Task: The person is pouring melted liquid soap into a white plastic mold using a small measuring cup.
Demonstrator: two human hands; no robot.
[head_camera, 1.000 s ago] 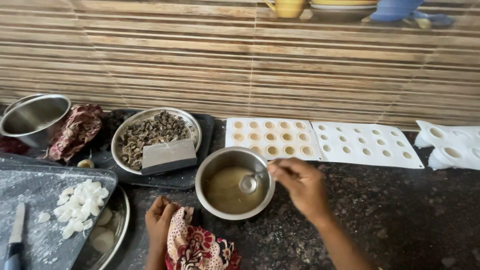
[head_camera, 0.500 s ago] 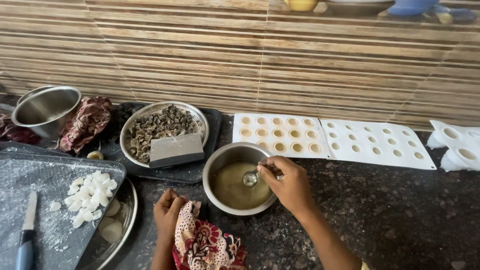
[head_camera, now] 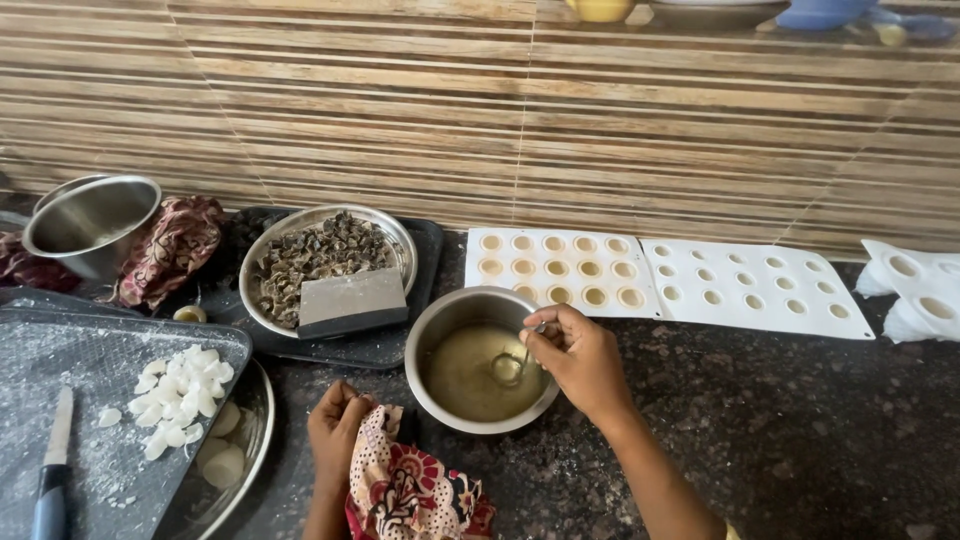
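Right hand (head_camera: 578, 358) pinches a small metal spoon (head_camera: 510, 366) dipped in the round steel bowl of yellowish liquid (head_camera: 478, 368) (scooping step, looks like), left hand (head_camera: 338, 428) clutches a patterned red cloth (head_camera: 412, 490), so next comes a steady, level lift.

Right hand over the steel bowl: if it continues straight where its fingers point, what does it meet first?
Probably the yellowish liquid in the steel bowl; the right hand points down-left with its spoon there already, though depth is unclear.

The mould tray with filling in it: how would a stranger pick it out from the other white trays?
Along the striped wall, white mould trays lie on the dark stone counter. The filled mould tray is the leftmost, just behind the steel bowl that the right hand dips into. Its cups hold yellowish filling; the neighbouring tray has bare white cups.
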